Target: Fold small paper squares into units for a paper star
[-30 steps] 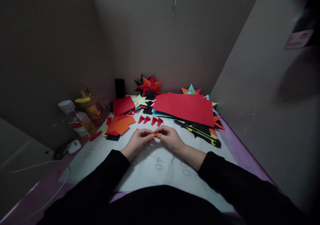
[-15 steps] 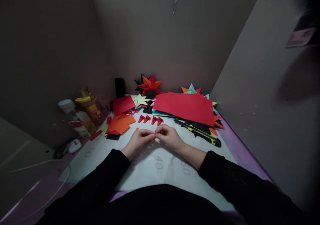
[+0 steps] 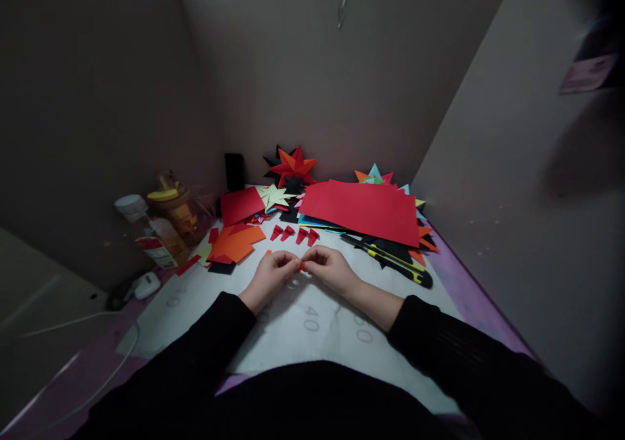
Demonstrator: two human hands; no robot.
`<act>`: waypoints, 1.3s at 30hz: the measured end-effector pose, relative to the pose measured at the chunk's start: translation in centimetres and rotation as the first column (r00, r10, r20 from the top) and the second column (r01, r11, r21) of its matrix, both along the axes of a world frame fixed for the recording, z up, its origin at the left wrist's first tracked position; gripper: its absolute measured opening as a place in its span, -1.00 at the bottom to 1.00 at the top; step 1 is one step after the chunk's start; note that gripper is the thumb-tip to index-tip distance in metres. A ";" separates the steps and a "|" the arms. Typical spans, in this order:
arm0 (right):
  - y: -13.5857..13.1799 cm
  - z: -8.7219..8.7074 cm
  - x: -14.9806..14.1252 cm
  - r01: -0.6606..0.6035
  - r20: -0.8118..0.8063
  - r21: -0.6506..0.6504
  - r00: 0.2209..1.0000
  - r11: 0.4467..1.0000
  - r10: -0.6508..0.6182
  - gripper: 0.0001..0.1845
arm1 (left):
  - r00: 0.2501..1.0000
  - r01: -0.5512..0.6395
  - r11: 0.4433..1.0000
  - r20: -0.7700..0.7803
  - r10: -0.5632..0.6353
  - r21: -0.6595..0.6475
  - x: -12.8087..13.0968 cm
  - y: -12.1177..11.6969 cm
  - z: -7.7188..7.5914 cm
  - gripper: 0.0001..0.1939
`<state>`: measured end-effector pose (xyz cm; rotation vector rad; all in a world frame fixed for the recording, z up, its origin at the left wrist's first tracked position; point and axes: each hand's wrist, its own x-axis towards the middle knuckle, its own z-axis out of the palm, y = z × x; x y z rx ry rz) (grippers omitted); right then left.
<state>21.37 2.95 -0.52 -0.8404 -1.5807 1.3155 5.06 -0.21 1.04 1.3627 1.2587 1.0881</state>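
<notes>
My left hand (image 3: 274,275) and my right hand (image 3: 333,270) meet over the white mat (image 3: 293,342), thumbs and fingertips pinched together. Between them is a small piece of orange paper (image 3: 302,266), mostly hidden by the fingers. Just beyond my hands, several small folded red paper pieces (image 3: 301,235) lie in a row. Orange paper sheets (image 3: 237,245) lie to the left of them, near my left hand. A black and yellow utility knife (image 3: 398,264) rests to the right of my right hand.
Large red paper sheets (image 3: 361,209) lie stacked at the back right. Folded paper stars (image 3: 293,165) stand against the back wall. On the left are a white-capped bottle (image 3: 156,235), a yellow-lidded container (image 3: 170,209) and a white case (image 3: 146,286). A black phone-like object (image 3: 234,172) leans at the back.
My fingertips shift slightly around the orange paper, which shows a little more now than half a second ago. Both hands stay in the same place, and the things on the table have not moved.
</notes>
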 end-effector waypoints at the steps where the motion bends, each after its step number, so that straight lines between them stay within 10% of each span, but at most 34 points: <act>1: 0.0 0.0 0.0 -0.002 -0.011 -0.015 1.000 1.000 0.002 -0.90 | 1.000 -0.007 1.000 -0.010 0.007 0.011 0.0 0.1 -0.1 -0.73; 23: 0.6 -0.2 0.4 0.150 0.014 -0.024 0.989 0.988 -0.150 -0.86 | 0.982 -0.092 0.994 -0.158 0.101 0.062 -0.2 0.1 0.4 -0.75; 39: 0.4 0.1 0.1 -0.028 0.211 -0.006 0.977 1.000 0.028 -0.77 | 0.995 0.081 0.990 -0.063 -0.074 0.115 -0.1 0.2 -0.4 -0.74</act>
